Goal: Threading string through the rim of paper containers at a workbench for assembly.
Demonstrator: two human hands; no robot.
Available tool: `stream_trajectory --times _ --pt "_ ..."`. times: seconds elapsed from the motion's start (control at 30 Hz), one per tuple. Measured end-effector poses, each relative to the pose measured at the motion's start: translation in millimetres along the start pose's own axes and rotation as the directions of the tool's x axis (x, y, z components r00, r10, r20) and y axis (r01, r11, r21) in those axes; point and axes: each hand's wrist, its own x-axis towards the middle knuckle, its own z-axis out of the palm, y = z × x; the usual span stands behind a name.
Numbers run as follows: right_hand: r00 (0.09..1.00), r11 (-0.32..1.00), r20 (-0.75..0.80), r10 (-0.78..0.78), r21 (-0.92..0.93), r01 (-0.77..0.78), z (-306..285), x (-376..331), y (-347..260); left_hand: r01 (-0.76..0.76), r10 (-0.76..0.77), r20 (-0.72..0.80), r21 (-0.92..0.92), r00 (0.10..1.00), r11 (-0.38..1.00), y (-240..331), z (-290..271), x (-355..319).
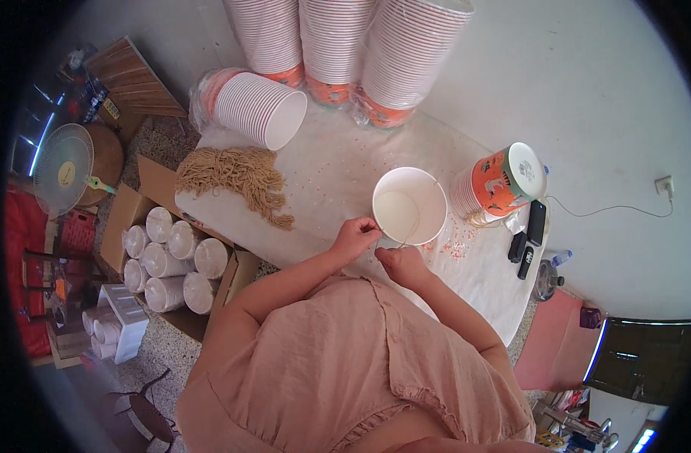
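A white paper bucket (391, 185) stands open-topped on the table in front of me. A thin tan cord (415, 226) runs over its mouth from the far right rim to the near rim. My left hand (354, 240) is closed at the near left rim, fingertips pinching the cord. Just to its right, my right hand (403, 264) is closed below the near rim with the cord's end in its fingers. The fingertips partly hide the cord there. A heap of tan cords (236, 181) lies on the table's left part.
Tall wrapped stacks of buckets (330, 45) stand at the back, beside a tipped stack (259, 109). An orange printed stack (496, 181) sits at right, near small black devices (527, 241). Pink scraps (459, 245) dot the tabletop. Left, a carton (243, 272) holds wrapped white cups.
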Motion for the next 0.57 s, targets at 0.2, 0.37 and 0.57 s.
stream_trajectory --times 0.2,0.37,0.57 --pt "1.0 1.0 0.023 -0.005 -0.009 0.005 -2.1 0.6 1.5 -0.034 0.033 0.015 0.014 0.999 0.999 2.0 -0.4 -1.9" --pt "0.999 1.0 -0.028 0.021 -0.002 -0.021 2.8 -1.3 4.6 -0.059 0.057 0.059 0.023 0.997 0.998 4.7 -9.8 0.2" --pt "0.994 0.99 -0.008 0.113 0.08 -0.112 -5.7 -7.6 2.8 -0.39 0.425 0.043 0.492 0.904 0.778 48.0 -26.0 1.9"
